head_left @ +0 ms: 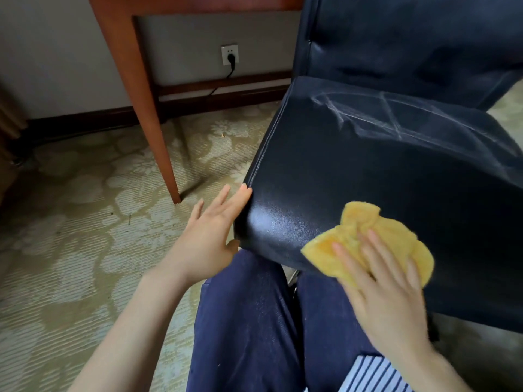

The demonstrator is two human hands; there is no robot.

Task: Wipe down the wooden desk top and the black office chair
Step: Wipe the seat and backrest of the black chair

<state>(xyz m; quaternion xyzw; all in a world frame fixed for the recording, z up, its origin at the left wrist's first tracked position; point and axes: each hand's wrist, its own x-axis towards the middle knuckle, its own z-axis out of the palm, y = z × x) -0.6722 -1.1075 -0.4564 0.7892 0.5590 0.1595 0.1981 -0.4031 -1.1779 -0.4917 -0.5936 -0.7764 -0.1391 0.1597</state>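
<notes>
Yellow cloth [359, 222] under flat right hand [390, 290] | left hand [209, 233] flat against black chair [368, 165]

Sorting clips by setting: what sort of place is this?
Likely a hotel room or small office: patterned carpet, a wooden desk leg near a wall socket, and a black padded chair being wiped with a yellow cloth.

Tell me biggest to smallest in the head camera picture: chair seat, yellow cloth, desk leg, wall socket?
1. chair seat, by far the largest.
2. desk leg and yellow cloth: about alike; the leg is longer, the cloth is nearer the camera, so no ranking.
3. wall socket, smallest, though farthest away.
</notes>
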